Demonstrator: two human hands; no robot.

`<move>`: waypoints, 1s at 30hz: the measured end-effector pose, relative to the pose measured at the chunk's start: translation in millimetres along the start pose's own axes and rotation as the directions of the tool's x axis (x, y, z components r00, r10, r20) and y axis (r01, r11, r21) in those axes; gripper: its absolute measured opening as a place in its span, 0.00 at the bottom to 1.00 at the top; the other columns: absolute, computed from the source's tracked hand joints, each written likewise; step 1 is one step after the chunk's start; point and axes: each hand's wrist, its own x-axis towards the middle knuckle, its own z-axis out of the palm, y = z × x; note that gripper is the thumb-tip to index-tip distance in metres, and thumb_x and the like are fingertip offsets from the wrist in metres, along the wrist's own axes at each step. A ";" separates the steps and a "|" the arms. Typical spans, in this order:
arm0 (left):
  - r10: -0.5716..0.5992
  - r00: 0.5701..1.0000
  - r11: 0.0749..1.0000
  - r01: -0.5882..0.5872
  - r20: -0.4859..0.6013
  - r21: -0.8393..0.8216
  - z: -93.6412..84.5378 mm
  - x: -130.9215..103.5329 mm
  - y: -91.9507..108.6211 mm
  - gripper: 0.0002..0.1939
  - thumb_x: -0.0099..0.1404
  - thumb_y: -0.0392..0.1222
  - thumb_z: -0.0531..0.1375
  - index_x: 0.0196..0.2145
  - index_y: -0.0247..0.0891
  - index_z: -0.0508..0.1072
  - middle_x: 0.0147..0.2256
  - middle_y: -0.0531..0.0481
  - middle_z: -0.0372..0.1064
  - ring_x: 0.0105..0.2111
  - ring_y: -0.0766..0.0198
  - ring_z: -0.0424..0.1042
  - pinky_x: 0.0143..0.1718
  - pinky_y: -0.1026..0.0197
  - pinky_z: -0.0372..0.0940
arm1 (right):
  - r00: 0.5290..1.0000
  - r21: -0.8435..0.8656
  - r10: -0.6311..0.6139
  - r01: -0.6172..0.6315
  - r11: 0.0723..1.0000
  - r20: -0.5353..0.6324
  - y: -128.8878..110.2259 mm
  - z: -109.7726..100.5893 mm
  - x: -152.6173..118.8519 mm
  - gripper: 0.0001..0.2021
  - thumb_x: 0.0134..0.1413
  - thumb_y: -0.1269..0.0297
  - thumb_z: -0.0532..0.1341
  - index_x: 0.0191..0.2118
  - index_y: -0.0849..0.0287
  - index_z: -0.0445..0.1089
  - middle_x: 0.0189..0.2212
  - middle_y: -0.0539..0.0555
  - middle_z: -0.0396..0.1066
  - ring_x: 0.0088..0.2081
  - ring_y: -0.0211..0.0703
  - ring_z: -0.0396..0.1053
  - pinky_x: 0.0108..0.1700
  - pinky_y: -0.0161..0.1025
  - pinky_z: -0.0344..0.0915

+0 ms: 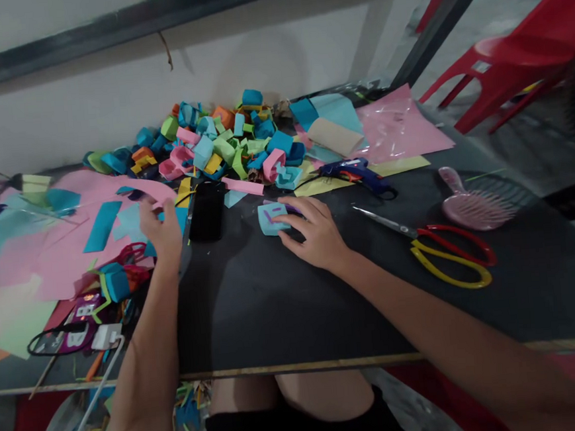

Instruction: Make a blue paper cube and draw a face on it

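A light blue folded paper box (272,219) with purple marks on its face rests on the dark table. My right hand (313,230) has its fingers curled over the box's right side. Something purple shows partly under those fingers. My left hand (163,228) is at the edge of the paper pile, its fingers bent around the end of a curved pink paper strip (148,188). A black phone (207,212) lies between the two hands. Blur softens the left fingertips.
Many coloured paper pieces (222,144) are heaped along the wall. A blue glue gun (356,173), large scissors (418,235) and a pink hairbrush (476,207) lie at right. Pink sheets (62,260), a purple device (84,318) and a white charger (106,336) occupy the left.
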 end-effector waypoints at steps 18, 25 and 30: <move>0.114 0.012 0.893 0.438 0.993 -0.107 12.7 -54.0 51.1 0.08 0.41 0.37 0.53 0.21 0.33 0.70 0.15 0.56 0.57 0.15 0.72 0.53 0.15 0.68 0.46 | 0.992 0.011 -0.045 0.047 0.999 -0.121 8.6 -3.4 -1.9 0.38 0.56 0.61 0.62 0.66 0.44 0.40 0.60 0.61 0.61 0.60 0.58 0.62 0.59 0.60 0.59; 0.095 -0.098 0.963 0.262 0.991 -0.066 4.3 -48.3 56.0 0.08 0.50 0.42 0.56 0.20 0.35 0.66 0.16 0.57 0.57 0.16 0.73 0.56 0.16 0.70 0.50 | 0.991 0.177 -0.130 0.123 0.977 0.030 14.4 -13.0 1.9 0.28 0.59 0.67 0.59 0.64 0.53 0.55 0.48 0.57 0.74 0.49 0.48 0.72 0.52 0.47 0.69; 0.101 0.007 0.955 0.280 0.995 -0.099 6.5 -49.7 49.5 0.07 0.49 0.41 0.56 0.21 0.34 0.68 0.16 0.56 0.60 0.17 0.70 0.63 0.18 0.69 0.61 | 0.958 0.220 -0.282 0.268 0.938 0.039 9.5 -11.4 1.5 0.19 0.59 0.70 0.59 0.55 0.52 0.69 0.47 0.55 0.75 0.47 0.44 0.72 0.51 0.44 0.69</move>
